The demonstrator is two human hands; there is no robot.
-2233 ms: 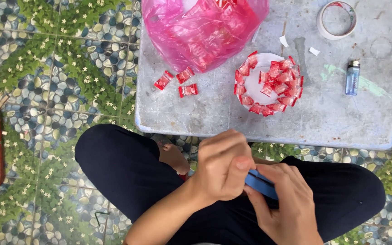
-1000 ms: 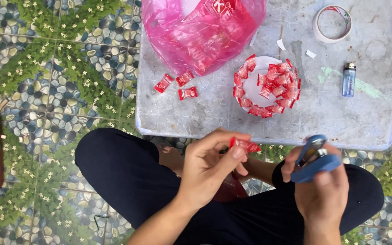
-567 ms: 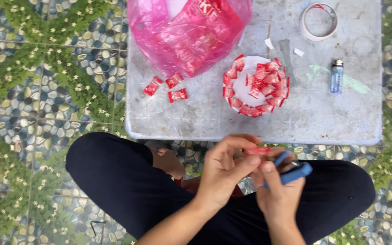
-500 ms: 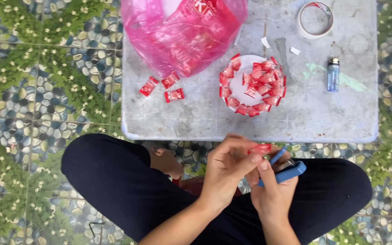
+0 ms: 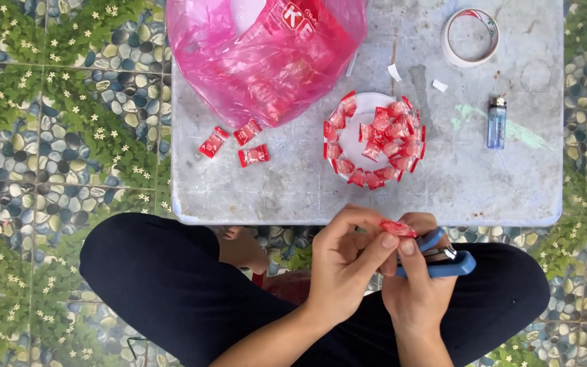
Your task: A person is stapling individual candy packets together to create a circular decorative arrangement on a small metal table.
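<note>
Left hand (image 5: 348, 265) pinched a small red wrapped candy (image 5: 397, 228) between thumb and fingertips, fingers closed on it, held over my lap just near of the table (image 5: 293, 194) edge. Right hand (image 5: 419, 285) was wrapped shut around a blue-handled stapler (image 5: 446, 261), nose pointing right, index finger resting against the candy, presumably to steady it at the tool's mouth. I couldn't tell how far the tool itself was open.

On the table: white round plate (image 5: 354, 132) ringed with the same red candies, centre right. Three loose candies (image 5: 239, 144) left of it, just near of the pink plastic bag (image 5: 266, 54), probably the supply. Tape roll (image 5: 470, 35) far right, lighter (image 5: 496, 122) right of the plate.
</note>
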